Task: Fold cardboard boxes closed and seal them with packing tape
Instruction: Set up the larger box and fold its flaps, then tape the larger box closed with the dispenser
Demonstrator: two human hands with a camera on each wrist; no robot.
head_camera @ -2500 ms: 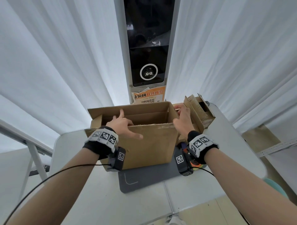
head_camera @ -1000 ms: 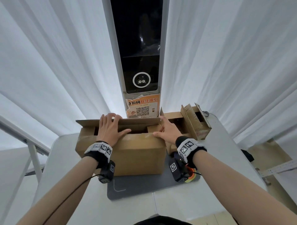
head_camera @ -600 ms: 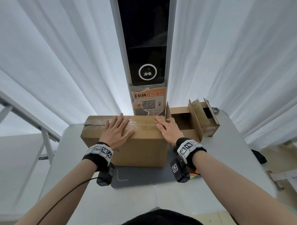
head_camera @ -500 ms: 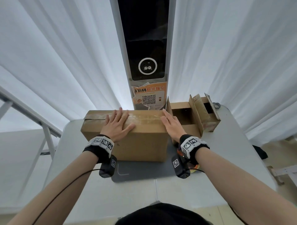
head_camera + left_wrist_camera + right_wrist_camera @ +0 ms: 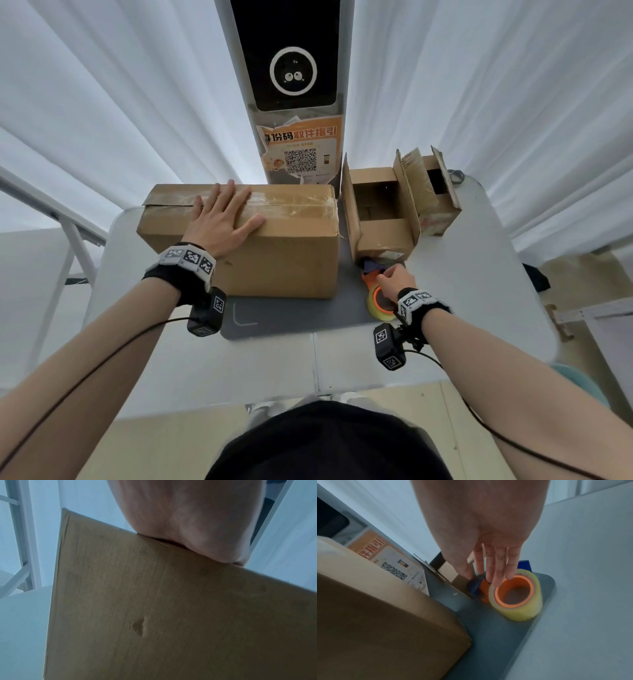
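Observation:
A large brown cardboard box point(image 5: 274, 253) stands on a grey mat point(image 5: 291, 315), its top flaps down and old clear tape along the seam. My left hand point(image 5: 236, 209) lies flat on the box top, fingers spread; the left wrist view shows only the palm point(image 5: 188, 520) on the box edge point(image 5: 171, 615). A yellowish tape roll point(image 5: 376, 306) with an orange core sits on an orange and blue dispenser at the mat's right end. My right hand point(image 5: 485, 577) reaches down to it, straight fingertips point(image 5: 498, 580) touching the roll point(image 5: 517, 597).
A small open cardboard box point(image 5: 380, 212) stands right of the large one, with another opened box point(image 5: 435, 198) behind it. A kiosk pillar point(image 5: 294, 85) with a QR poster rises behind the white table point(image 5: 479, 308). White curtains hang all round.
Both hands folded the large box's flaps down and pressed them flat. My right hand then left the box top and dropped to the tape roll; the left stays pressing on top.

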